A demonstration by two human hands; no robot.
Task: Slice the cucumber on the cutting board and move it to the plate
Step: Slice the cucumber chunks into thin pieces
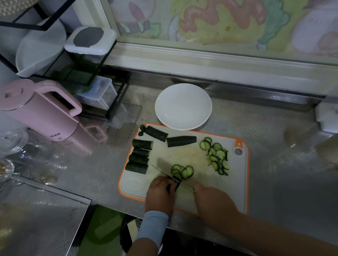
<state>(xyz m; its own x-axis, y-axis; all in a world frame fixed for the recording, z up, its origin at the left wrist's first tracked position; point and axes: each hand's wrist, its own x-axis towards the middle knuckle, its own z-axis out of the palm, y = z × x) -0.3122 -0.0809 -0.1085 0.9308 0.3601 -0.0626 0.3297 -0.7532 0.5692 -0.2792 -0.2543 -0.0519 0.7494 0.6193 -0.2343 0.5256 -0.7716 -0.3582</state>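
My right hand is nearest, closed round the handle of the knife, whose blade runs slantwise across the cutting board. My left hand curls over the short cucumber stub, pinning it near the board's front edge, with fresh slices fanned just beyond. The stub looks small and slippery, so I should tuck my fingertips back, let my knuckles guide the blade, and cut straight down. Several uncut chunks wait at the left; the plate holds nothing yet.

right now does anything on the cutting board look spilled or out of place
Nothing stands out: the cucumber slices and uncut chunks all lie on the cutting board, none on the counter, and the plate is bare.
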